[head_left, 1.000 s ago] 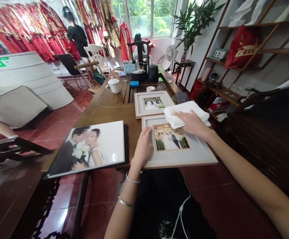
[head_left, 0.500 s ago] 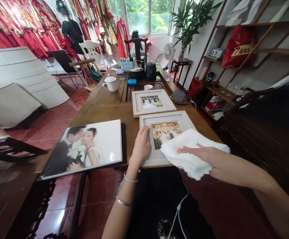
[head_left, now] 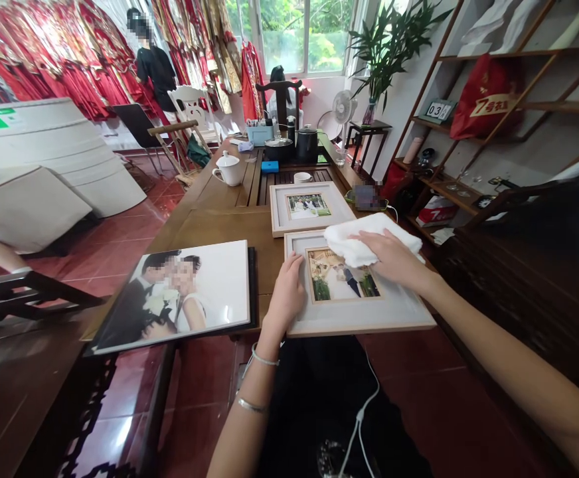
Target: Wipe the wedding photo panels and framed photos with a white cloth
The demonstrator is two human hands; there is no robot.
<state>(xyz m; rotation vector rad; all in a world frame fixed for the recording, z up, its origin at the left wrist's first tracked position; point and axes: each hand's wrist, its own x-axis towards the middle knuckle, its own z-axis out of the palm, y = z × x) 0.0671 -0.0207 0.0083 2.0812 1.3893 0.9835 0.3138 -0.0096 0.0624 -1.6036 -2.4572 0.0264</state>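
My left hand (head_left: 286,292) grips the left edge of a light-wood picture frame (head_left: 364,320) with a wedding photo in it, lying at the near edge of the table. My right hand (head_left: 392,257) holds a folded white towel (head_left: 352,234), pressed on the upper part of that frame. The towel hides the frame's top edge and part of the photo. Just behind lies a second picture frame (head_left: 280,211), also with a couple's photo. To the left of my hand rests a large photo album (head_left: 227,285) with a couple on its cover.
On the wooden table (head_left: 190,226) stand a white lidded teapot (head_left: 228,170), a small white cup (head_left: 302,178), a blue box (head_left: 270,166) and a black kettle (head_left: 307,143). A white cable (head_left: 369,406) hangs at my lap. Shelves (head_left: 469,189) stand on the right. A person (head_left: 154,70) is at the clothes rack.
My right hand has slid the towel up and away over the frame, uncovering its lower right part. My left hand stays on the frame's left edge. The view has shifted slightly.
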